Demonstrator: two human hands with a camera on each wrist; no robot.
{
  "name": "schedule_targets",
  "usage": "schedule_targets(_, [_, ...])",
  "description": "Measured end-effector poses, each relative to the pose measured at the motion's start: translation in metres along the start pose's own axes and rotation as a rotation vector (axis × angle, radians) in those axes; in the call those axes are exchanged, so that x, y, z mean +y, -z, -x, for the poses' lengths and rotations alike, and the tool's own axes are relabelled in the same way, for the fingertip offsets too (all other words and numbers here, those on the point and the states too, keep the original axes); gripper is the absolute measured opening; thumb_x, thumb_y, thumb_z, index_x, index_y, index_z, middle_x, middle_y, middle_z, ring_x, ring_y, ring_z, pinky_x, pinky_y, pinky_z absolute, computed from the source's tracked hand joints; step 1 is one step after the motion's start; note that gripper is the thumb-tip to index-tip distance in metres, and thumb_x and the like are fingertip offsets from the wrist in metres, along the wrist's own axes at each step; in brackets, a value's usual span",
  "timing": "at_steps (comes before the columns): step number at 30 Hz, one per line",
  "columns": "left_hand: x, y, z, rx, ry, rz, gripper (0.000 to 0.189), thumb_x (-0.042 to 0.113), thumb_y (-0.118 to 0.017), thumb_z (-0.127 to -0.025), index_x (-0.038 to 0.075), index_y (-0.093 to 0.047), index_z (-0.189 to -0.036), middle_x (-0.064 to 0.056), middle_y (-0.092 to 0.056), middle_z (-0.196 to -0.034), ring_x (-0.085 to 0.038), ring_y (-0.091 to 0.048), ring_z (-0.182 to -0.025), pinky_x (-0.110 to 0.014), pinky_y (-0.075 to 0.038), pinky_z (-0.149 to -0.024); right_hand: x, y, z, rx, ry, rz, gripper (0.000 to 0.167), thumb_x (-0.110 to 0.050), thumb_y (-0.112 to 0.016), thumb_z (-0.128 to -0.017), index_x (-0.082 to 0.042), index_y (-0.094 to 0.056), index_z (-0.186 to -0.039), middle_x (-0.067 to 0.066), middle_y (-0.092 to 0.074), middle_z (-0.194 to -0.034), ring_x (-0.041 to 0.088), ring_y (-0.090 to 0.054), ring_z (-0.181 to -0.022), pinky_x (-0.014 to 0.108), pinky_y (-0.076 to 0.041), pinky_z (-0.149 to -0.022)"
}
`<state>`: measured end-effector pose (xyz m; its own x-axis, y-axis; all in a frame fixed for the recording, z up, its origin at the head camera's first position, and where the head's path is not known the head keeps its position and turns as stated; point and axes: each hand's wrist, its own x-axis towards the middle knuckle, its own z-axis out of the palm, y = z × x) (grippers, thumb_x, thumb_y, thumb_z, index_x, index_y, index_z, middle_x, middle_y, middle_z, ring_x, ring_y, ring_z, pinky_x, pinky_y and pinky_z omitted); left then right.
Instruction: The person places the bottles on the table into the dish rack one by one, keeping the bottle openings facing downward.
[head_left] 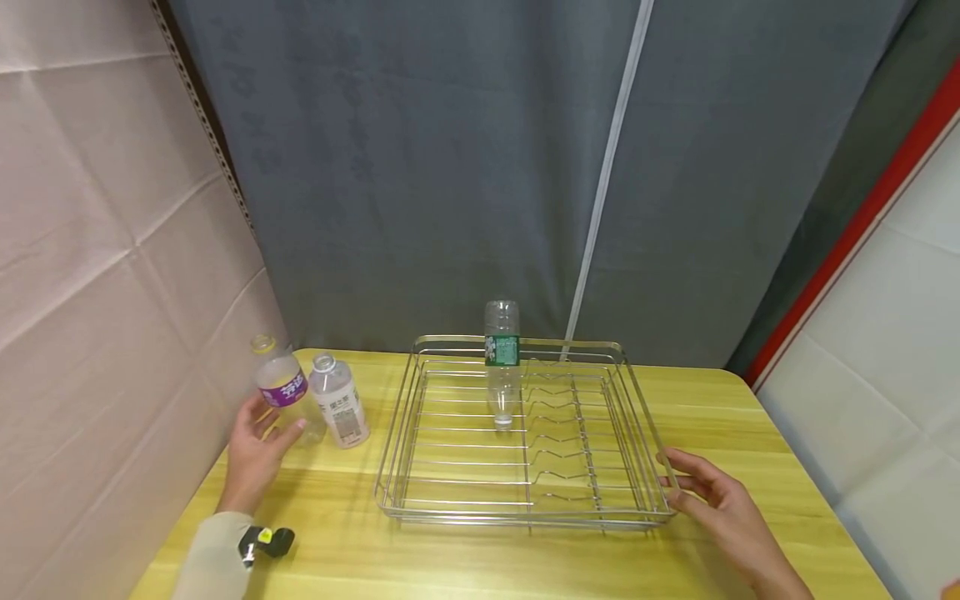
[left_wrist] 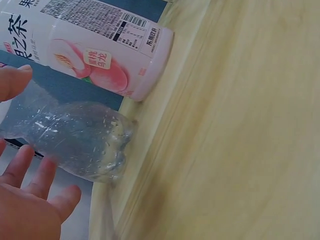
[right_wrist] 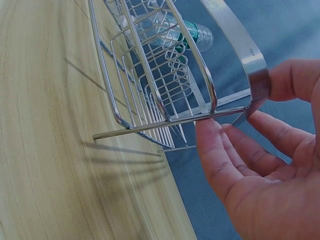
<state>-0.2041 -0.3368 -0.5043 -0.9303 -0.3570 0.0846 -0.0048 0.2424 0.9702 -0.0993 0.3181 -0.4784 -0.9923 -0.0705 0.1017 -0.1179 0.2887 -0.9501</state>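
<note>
My left hand [head_left: 255, 450] is around the lower part of a clear plastic bottle [head_left: 283, 388] with a purple label and no cap. Its thumb and fingers are spread to either side, the fingertips close to the plastic in the left wrist view; contact is hard to tell. Just right of it stands another uncapped bottle [head_left: 341, 408], with a peach label [left_wrist: 107, 65]. With thumb and fingertips, my right hand [head_left: 708, 496] pinches the flat rim at the near right corner of a metal wire rack [right_wrist: 240, 47]. A green-labelled bottle [head_left: 502, 351] lies inside the rack, cap toward me.
The rack sits on a yellow wood-grain table [head_left: 337, 533]. Behind the table hangs a grey curtain [head_left: 420, 183] with a pale strip. A light wall covering [head_left: 135, 333] borders the left side, and a white panel [head_left: 885, 417] the right.
</note>
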Motion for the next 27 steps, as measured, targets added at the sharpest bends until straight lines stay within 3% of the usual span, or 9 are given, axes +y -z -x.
schedule_targets(15, [-0.001, -0.01, -0.004, 0.001, -0.037, -0.045, 0.092, 0.017, -0.079, -0.096, 0.006, -0.021, -0.167, -0.024, -0.035, -0.167, -0.045, -0.036, -0.154, -0.062, -0.034, -0.127, -0.002, -0.001, 0.0, 0.015, -0.034, 0.032, 0.052, -0.004, -0.065, -0.104, 0.004, -0.049, -0.152, -0.023, -0.067, -0.133, 0.002, -0.07, -0.106, 0.021, -0.062, -0.08])
schedule_targets(27, [0.006, -0.011, -0.006, 0.014, -0.023, -0.052, 0.087, 0.03, -0.075, -0.1, 0.009, -0.023, -0.166, -0.019, -0.035, -0.169, -0.042, -0.036, -0.155, -0.062, -0.035, -0.126, -0.004, -0.002, 0.0, 0.018, -0.046, 0.043, 0.053, -0.006, -0.065, -0.104, 0.003, -0.048, -0.153, -0.024, -0.066, -0.132, 0.001, -0.069, -0.107, 0.021, -0.062, -0.08])
